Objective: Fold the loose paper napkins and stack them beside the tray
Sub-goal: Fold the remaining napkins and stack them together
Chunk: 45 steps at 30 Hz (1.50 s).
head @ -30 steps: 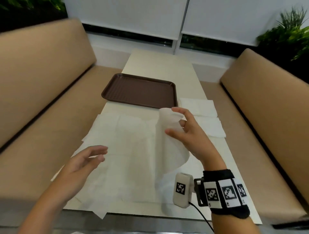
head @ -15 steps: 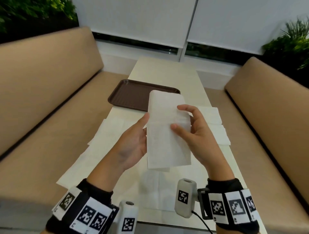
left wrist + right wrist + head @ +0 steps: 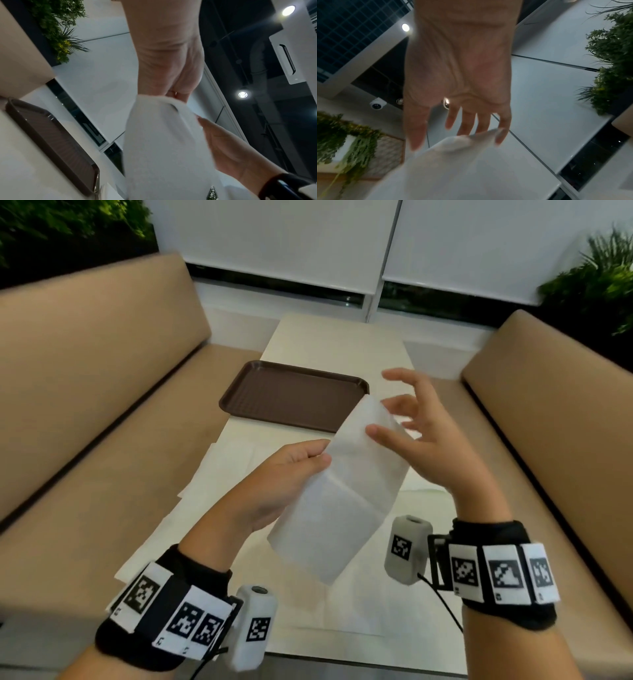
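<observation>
A white paper napkin (image 3: 346, 498), folded into a long strip, hangs slanted in the air above the table. My left hand (image 3: 318, 455) pinches its left edge between thumb and fingers. My right hand (image 3: 394, 409) is beside the strip's upper end with fingers spread; only its thumb touches the paper. The left wrist view shows the napkin (image 3: 163, 148) below my left hand (image 3: 166, 54). In the right wrist view the napkin (image 3: 462, 169) meets the fingertips of my right hand (image 3: 458, 81). The brown tray (image 3: 294, 395) lies beyond, in the middle of the table.
Several unfolded napkins (image 3: 219, 474) lie spread over the near half of the white table (image 3: 335, 344). Some white paper (image 3: 424, 491) lies to the right, mostly hidden by my right hand. Tan bench seats (image 3: 85, 405) run along both sides.
Half a second ago both hands held the strip upright. It now slants right, pinched by my left hand alone, and my right hand has let go and spread its fingers.
</observation>
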Available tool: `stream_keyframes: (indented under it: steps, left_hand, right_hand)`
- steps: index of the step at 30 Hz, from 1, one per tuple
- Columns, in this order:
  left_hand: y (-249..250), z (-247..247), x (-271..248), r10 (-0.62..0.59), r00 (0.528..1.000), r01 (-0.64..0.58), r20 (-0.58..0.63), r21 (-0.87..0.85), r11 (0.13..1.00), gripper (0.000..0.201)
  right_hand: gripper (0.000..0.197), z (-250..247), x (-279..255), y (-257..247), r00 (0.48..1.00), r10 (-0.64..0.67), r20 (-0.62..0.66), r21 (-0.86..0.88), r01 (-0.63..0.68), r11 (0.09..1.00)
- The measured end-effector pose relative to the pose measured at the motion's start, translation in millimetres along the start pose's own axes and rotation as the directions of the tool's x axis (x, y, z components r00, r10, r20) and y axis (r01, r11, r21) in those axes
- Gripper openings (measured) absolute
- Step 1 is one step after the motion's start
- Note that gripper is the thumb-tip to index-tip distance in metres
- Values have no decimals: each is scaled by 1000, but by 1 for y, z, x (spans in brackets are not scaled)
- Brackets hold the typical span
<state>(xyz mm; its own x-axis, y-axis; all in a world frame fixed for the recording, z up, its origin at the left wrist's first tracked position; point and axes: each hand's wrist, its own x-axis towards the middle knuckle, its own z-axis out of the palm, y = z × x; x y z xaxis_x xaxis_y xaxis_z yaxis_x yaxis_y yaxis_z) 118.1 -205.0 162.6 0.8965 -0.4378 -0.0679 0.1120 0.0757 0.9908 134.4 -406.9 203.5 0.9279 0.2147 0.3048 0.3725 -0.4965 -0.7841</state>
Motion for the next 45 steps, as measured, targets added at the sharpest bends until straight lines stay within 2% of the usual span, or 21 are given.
stream_keyframes:
  steps: [2, 4, 5, 7, 9, 10, 12, 14, 16, 19, 22, 24, 26, 30, 34, 37, 40, 43, 45]
  left_hand:
    - [-3, -3, 1, 38, 998, -38, 41, 12, 999, 36]
    - [-7, -7, 1, 75, 996, -76, 55, 10, 997, 52]
    - [-9, -9, 2, 87, 994, -88, 59, 13, 996, 56]
    - [-10, -8, 7, 95, 992, -97, 87, 26, 995, 57]
    - [-9, -5, 13, 93, 989, -101, 112, 76, 992, 50]
    - [-7, -2, 17, 90, 989, -104, 115, 119, 987, 43]
    - [-4, 0, 24, 76, 992, -96, 106, 208, 973, 28]
    - [-5, -1, 31, 16, 995, -41, 94, 273, 961, 22]
    - [-6, -6, 36, -55, 994, 23, 91, 326, 945, 15]
    - [-13, -13, 47, -51, 998, 38, 26, 357, 933, 17]
    - [-35, -11, 71, -21, 982, 69, -188, 250, 966, 20]
    - [-52, -3, 95, -34, 961, 82, -274, 167, 982, 21]
    - [-65, 10, 120, -51, 965, 86, -258, 128, 988, 22]
    - [-74, 35, 174, -95, 965, 105, -244, 28, 994, 44]
    - [-94, 59, 222, -92, 951, 146, -296, 165, 976, 35]
    - [-116, 72, 246, -97, 956, 187, -277, 318, 930, 36]
    - [-140, 81, 262, -155, 958, 251, -239, 448, 858, 35]
    - [-156, 84, 266, -246, 940, 342, -237, 653, 676, 36]
    - [-155, 83, 264, -238, 943, 327, -231, 765, 555, 37]
  right_hand:
    - [45, -4, 3, 4, 1000, 7, 3, 69, -7, 998]
    - [41, -6, 3, 13, 997, 66, -28, 126, -62, 990]
    - [44, -6, 2, 19, 994, 111, -8, 169, -108, 980]
    - [62, -4, 0, 33, 972, 203, 120, 246, -228, 942]
    - [75, 0, -3, 48, 934, 259, 247, 267, -322, 908]
    - [75, 2, -5, 54, 926, 264, 270, 274, -336, 901]
    - [63, 2, -7, 61, 939, 251, 234, 334, -320, 887]
    - [47, -3, -7, 66, 955, 250, 161, 436, -296, 850]
    - [35, -10, -6, 73, 962, 268, 60, 459, -264, 848]
    - [25, -17, -5, 93, 949, 292, -117, 377, -229, 897]
    - [27, -18, -7, 118, 883, 389, -263, 324, -299, 898]
    - [29, -18, -10, 136, 833, 463, -301, 308, -375, 874]
    - [33, -21, -8, 154, 796, 524, -304, 318, -434, 843]
    - [43, -45, 13, 188, 745, 569, -348, 262, -505, 822]
    - [41, -79, 32, 220, 691, 585, -425, 75, -617, 783]
    - [41, -89, 34, 251, 668, 634, -389, -83, -711, 698]
    - [41, -88, 31, 271, 670, 680, -299, -276, -743, 610]
    - [39, -80, 26, 276, 631, 749, -203, -466, -735, 492]
    - [41, -77, 21, 276, 595, 786, -171, -558, -716, 420]
